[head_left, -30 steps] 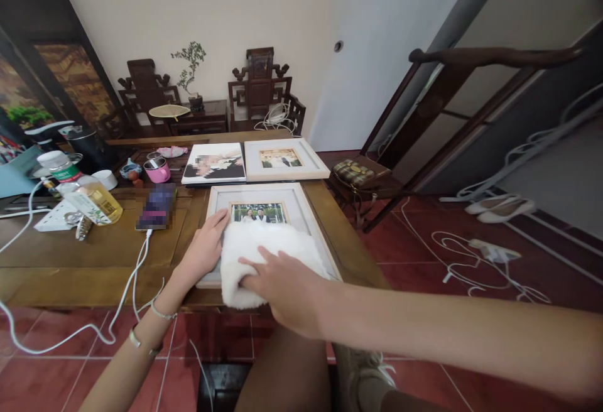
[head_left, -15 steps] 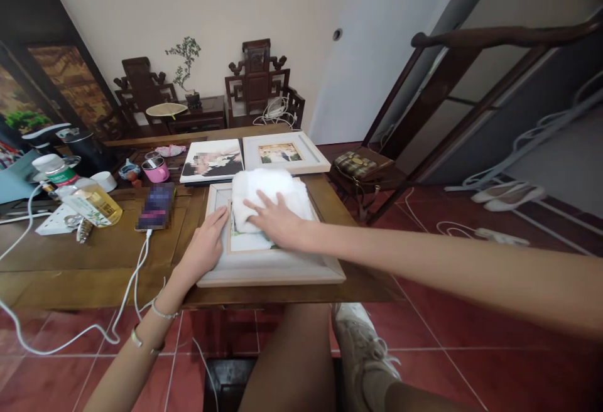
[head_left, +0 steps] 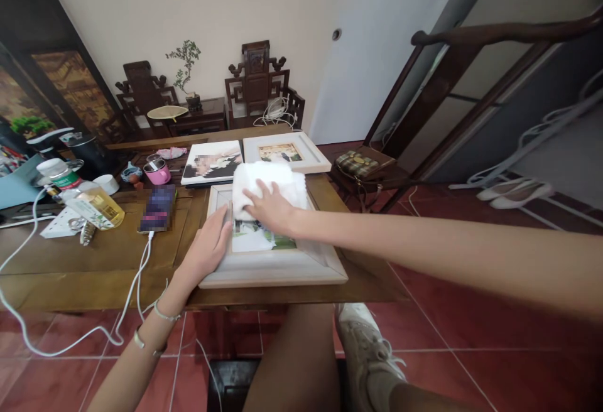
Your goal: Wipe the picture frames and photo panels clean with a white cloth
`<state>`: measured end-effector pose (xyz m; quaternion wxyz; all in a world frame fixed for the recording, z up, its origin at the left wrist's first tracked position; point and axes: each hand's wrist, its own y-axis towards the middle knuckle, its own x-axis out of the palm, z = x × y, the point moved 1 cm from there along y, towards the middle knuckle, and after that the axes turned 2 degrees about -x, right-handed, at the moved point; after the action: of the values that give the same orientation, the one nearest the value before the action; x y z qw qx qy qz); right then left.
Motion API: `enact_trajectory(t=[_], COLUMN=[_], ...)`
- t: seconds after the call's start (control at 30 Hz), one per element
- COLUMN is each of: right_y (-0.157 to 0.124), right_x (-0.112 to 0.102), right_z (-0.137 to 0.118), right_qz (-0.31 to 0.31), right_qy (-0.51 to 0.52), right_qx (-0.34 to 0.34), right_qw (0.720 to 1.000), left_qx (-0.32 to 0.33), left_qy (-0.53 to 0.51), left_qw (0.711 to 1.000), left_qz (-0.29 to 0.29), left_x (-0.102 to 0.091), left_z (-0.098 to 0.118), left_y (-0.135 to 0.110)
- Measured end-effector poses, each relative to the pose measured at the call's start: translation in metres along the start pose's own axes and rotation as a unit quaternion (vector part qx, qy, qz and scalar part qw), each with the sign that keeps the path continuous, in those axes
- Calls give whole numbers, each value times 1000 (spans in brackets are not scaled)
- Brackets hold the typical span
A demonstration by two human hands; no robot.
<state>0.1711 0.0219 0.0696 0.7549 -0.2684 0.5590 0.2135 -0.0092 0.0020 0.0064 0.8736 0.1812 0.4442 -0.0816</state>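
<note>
A white-framed photo (head_left: 276, 266) lies flat at the near edge of a wooden table (head_left: 94, 255). My left hand (head_left: 207, 249) rests flat on the frame's left side, fingers stretched out. My right hand (head_left: 271, 210) presses down on a fluffy white cloth (head_left: 264, 181) that covers the far end of the frame, fingers spread over it. The picture under the glass shows between my hands.
Two more pictures (head_left: 214, 162) (head_left: 285, 152) lie farther back. A phone (head_left: 157, 208) on a white cable, a pink cup (head_left: 157, 171), bottles (head_left: 92, 201) and clutter fill the table's left. Carved chairs (head_left: 257, 88) stand behind; a stool with a bag (head_left: 360, 164) and floor cables are right.
My right hand has slid the cloth from the near end of the frame up to its far end, uncovering the photo. My left hand has stayed on the frame's left side.
</note>
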Motion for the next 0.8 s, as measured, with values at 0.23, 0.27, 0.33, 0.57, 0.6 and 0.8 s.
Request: enact_trajectory(t=[0.23, 0.27, 0.33, 0.57, 0.6, 0.8], right_y=[25, 20, 6, -53, -61, -85], right_x=[6, 4, -2, -24, -26, -37], right_z=[-9, -17, -33, -61, -60, -26], right_qz=[37, 39, 37, -26, -38, -139], right_qy=[8, 15, 29, 41, 42, 59], right_qx=[-20, -32, -57, -156, -156, -54], right_qw=[999, 999, 997, 987, 986, 987], left_qx=[23, 23, 27, 30, 25, 22], left_qy=[-20, -24, -27, 17, 33, 104], left_qw=[999, 999, 998, 998, 998, 994], left_qz=[16, 29, 56, 55, 43, -22], left_x=[-3, -3, -4, -1, 0, 2], left_z=[3, 3, 2, -2, -2, 0], left_y=[1, 1, 1, 2, 2, 0])
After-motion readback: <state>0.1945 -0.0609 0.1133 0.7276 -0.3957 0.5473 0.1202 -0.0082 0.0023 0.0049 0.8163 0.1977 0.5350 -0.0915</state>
